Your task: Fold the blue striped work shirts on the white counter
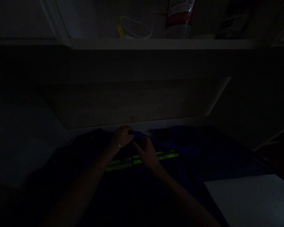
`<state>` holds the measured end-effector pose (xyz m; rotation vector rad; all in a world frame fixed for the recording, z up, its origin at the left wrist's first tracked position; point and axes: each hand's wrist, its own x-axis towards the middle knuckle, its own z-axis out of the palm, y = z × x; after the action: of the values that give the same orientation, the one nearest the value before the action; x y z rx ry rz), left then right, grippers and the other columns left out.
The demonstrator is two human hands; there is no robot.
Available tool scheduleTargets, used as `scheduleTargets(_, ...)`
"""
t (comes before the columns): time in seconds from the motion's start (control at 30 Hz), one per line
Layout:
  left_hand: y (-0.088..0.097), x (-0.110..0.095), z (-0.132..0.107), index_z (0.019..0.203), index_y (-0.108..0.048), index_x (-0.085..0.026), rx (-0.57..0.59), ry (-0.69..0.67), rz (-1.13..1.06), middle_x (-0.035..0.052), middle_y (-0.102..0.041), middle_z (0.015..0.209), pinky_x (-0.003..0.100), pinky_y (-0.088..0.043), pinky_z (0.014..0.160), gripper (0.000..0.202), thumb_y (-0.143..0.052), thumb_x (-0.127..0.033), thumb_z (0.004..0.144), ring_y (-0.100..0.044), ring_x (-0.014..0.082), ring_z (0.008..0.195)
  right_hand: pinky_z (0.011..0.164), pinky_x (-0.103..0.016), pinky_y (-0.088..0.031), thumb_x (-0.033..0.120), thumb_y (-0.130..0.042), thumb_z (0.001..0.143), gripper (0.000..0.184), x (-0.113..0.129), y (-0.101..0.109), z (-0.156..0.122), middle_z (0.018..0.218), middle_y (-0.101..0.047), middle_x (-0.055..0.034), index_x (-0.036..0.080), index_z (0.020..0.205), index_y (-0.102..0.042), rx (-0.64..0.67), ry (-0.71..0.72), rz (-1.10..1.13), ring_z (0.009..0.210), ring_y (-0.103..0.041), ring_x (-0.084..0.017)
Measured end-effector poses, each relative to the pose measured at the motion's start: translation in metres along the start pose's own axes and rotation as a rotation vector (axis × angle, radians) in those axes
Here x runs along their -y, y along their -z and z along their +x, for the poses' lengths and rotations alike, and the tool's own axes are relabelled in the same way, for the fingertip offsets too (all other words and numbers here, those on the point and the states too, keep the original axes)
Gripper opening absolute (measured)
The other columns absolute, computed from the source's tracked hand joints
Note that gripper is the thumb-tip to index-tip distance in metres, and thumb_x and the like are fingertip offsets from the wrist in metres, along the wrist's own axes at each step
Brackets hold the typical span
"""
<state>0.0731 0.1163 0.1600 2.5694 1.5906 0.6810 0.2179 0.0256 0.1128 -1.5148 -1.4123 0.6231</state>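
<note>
Dark shelf [156, 44] above blue cloth [167, 143].
Left hand [122, 136] curled at cloth's top edge; right hand [147, 154] part-open over cloth's stripe [169, 155]; can't tell what either grips.

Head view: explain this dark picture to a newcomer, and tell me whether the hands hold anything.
No machine here: a camera on a person's head looks forward and down at their two bare hands. Dark blue cloth with yellow-green stripes lies spread out. The left hand and right hand are both at the cloth; the left seems to pinch it, but it's too dark to be sure. Ahead, a shelf bears a red-labelled container.
</note>
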Motion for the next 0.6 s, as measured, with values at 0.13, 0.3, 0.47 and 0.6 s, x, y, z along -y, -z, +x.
scheduleTargets(0.13,-0.001,0.005,-0.007,0.113,-0.064,-0.022,-0.106,-0.012,-0.076,0.006,-0.062,0.12,0.032,-0.045,0.101,0.04,-0.066,-0.029,0.074,-0.058,0.0218,0.113,0.067,-0.03,-0.039,0.036,-0.047,0.09,0.022,0.012,0.004,0.027,0.086,-0.067,-0.0062,0.021,0.105,-0.051,0.148,-0.006,-0.38,0.079,-0.065,-0.023)
scheduleTargets(0.3,-0.004,0.058,-0.029,0.123,-0.059,-0.017,0.112,0.313,-0.04,0.0151,-0.061,0.127,0.038,-0.044,0.099,0.062,-0.056,-0.061,0.079,-0.057,0.0294,0.117,0.069,-0.029,-0.041,0.029,-0.048,0.088,0.021,-0.007,0.008,0.066,0.096,-0.069,-0.0074,0.02,0.108,-0.05,0.145,-0.02,-0.392,0.088,-0.066,-0.022)
scheduleTargets(0.47,-0.018,0.098,-0.045,0.089,-0.07,-0.014,0.424,0.547,-0.112,0.015,-0.074,0.088,0.034,-0.051,0.072,0.065,-0.037,-0.07,0.082,-0.07,0.028,0.083,0.088,-0.034,-0.046,0.035,-0.049,0.091,0.043,-0.038,-0.001,0.083,0.119,-0.066,-0.0137,0.015,0.129,-0.049,0.312,0.12,-0.432,0.108,-0.062,-0.025)
scheduleTargets(0.6,-0.033,0.1,-0.042,0.088,-0.07,-0.018,0.445,0.53,-0.146,0.0124,-0.075,0.088,0.031,-0.049,0.069,0.052,-0.044,-0.062,0.082,-0.07,0.0254,0.081,0.108,-0.037,-0.037,0.025,-0.053,0.087,0.057,-0.07,-0.009,0.08,0.144,-0.048,-0.0178,0.011,0.141,-0.044,0.429,0.271,-0.448,0.132,-0.046,-0.026)
